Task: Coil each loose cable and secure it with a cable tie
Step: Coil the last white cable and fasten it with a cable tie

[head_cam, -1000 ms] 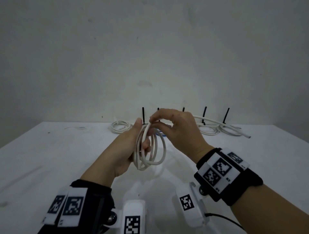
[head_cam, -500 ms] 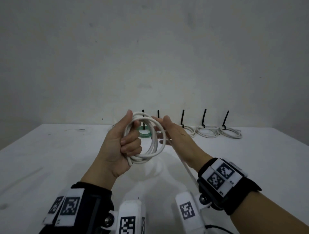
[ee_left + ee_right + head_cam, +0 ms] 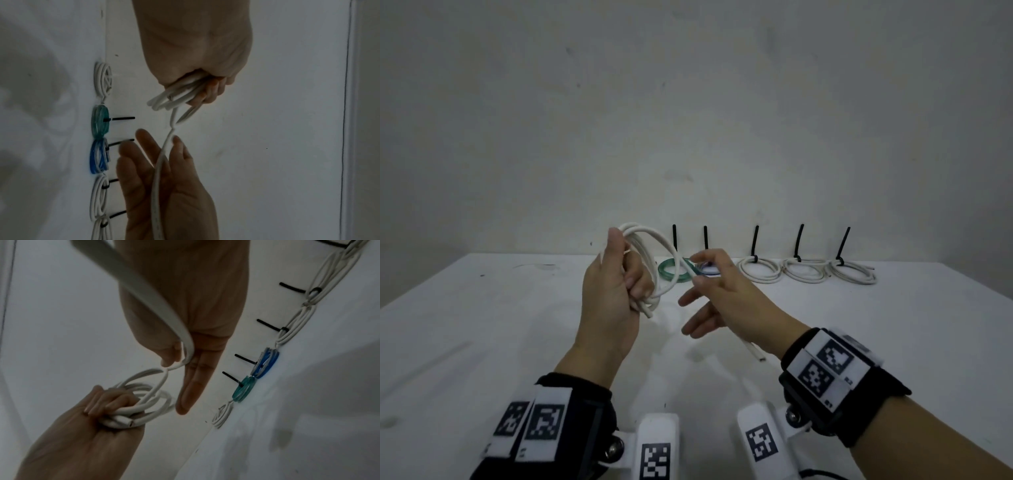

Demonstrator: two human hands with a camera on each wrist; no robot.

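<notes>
Lying behind your white cable, tied coils line the wall while your left hand fists its thick loops and your right hand pinches the tail.

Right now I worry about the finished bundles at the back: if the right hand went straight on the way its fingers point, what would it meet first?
Probably the white cable loops gripped in the left hand; the right hand points left toward them. The green tied coil lies farther back, though depth is unclear.
</notes>
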